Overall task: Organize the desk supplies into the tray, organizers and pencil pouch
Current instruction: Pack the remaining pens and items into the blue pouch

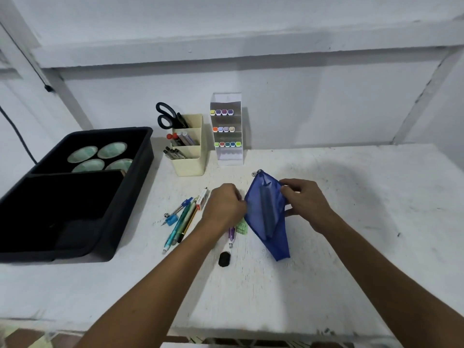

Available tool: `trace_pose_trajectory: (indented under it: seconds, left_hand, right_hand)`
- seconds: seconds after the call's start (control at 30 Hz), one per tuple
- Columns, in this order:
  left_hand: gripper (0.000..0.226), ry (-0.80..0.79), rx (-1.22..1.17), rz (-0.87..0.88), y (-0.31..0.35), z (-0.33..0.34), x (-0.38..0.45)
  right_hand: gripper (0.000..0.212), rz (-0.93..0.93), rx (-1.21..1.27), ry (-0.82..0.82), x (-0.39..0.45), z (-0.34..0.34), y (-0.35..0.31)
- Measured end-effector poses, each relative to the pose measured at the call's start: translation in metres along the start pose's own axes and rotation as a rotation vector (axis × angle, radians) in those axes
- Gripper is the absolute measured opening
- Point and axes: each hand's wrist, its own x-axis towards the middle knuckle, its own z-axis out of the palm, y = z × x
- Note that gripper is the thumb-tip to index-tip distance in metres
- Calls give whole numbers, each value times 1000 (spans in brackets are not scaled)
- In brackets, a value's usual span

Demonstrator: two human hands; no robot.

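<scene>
A blue mesh pencil pouch (270, 219) is held above the white desk, its zipper pull at the top, with a grey flat object showing through the mesh. My left hand (224, 205) grips the pouch's left edge. My right hand (305, 202) pinches its right edge, holding the mouth apart. Loose on the desk to the left lie several pens and pencils (180, 222), a compass (179, 208), a blue sharpener (171, 219) and a small white and red box (203, 199). A purple pen (231, 236), a green item (241, 228) and a black eraser (224, 259) lie under my left wrist.
A black tray (130, 197) at the left holds tape rolls (100, 155) and a black case. A cream organizer (190, 151) with scissors (167, 118) and pens stands at the back, next to a clear marker rack (227, 129). White desk surface extends to the right.
</scene>
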Motion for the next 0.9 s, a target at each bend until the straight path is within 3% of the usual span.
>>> trace_pose_trajectory:
  seconds: [0.23, 0.5, 0.73, 0.9]
  left_hand:
    - [16, -174, 166, -115, -31, 8, -5]
    - [32, -92, 262, -40, -35, 17, -9]
    - [25, -123, 221, 14, -31, 25, -13]
    - [24, -209, 63, -114, -23, -1, -5]
  right_hand:
    - [29, 6, 1, -26, 6, 8, 5]
    - [26, 4, 32, -33, 8, 13, 7]
    - [30, -6, 44, -13, 12, 14, 4]
    - [31, 2, 13, -40, 13, 10, 4]
